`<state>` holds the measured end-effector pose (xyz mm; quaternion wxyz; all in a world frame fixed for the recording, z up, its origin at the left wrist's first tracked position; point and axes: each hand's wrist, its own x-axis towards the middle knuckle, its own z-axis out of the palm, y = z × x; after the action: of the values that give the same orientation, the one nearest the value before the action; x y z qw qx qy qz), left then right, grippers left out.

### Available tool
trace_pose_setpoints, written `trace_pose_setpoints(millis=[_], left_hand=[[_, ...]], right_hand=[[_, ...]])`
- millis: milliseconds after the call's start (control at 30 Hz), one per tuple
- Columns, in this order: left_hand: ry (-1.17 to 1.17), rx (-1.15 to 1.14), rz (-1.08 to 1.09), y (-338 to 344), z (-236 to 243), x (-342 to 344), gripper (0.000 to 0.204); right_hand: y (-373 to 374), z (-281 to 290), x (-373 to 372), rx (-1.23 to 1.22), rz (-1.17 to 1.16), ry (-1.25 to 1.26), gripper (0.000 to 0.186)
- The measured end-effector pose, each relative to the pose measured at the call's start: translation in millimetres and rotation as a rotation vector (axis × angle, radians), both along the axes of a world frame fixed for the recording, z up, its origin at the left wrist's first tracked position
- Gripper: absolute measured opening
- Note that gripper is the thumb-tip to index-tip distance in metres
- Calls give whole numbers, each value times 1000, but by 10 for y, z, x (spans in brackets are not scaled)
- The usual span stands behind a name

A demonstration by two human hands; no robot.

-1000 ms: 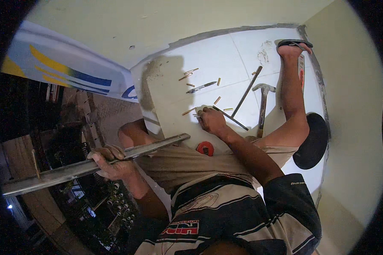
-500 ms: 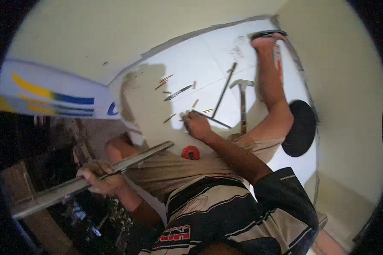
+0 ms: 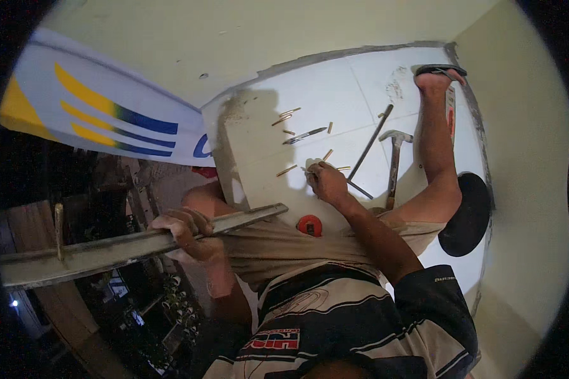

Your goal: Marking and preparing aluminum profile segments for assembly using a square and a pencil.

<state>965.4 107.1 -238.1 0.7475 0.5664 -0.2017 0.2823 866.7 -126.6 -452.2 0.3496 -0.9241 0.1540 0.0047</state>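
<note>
My left hand (image 3: 186,234) is closed around a long grey metal bar (image 3: 101,252), which lies slanted across my lap; a brass-coloured pin (image 3: 59,227) stands upright near its far left. My right hand (image 3: 327,183) is down on the tiled floor, fingers curled on something small I cannot make out, beside a thin dark rod (image 3: 359,188). Scattered around it are several short brass-coloured pins (image 3: 286,170) and a pen (image 3: 305,134). A second dark rod (image 3: 373,139) and a hammer (image 3: 394,164) lie to the right. A red tape measure (image 3: 309,224) rests by my shorts.
The white floor (image 3: 354,76) meets cream walls (image 3: 518,114). A banner with yellow and blue stripes (image 3: 120,120) hangs at the left above a dark drop with plants. My sandalled right foot (image 3: 436,79) is stretched forward; a black oval pad (image 3: 464,215) lies beside that leg.
The view swung and came back. My left hand's fingers have shifted a little along the bar, still holding it. My right hand stays curled in about the same place on the floor.
</note>
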Motion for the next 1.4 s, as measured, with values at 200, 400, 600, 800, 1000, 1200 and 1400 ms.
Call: trace_pose_setpoints(millis=[200,400,600,800,1000,1200,1400], left_hand=[[51,-98,0,-119,1,-37,18],[70,-109,12,-178,-31,-20,17],[115,-170,-150,-168,-97,-68,17],[218,-228,-244,-223,-90,-189,16],[118,52,-363,-120,-272,-112,17],[438,-92,-98,-388,-274,-403,18],[520,92,-269,-162,-669,-405,19]], right_hand=[[-55,-70,-12,197,-104,-33,22],[-222,-125,-106,511,-280,-131,29],[-871,-208,-372,522,-552,-133,30],[-896,-48,-454,38,-447,82,30],[-715,4,-408,-165,-249,141,27],[-804,-48,-371,715,-457,30,32],[-292,998,-139,1490,-286,89,25]])
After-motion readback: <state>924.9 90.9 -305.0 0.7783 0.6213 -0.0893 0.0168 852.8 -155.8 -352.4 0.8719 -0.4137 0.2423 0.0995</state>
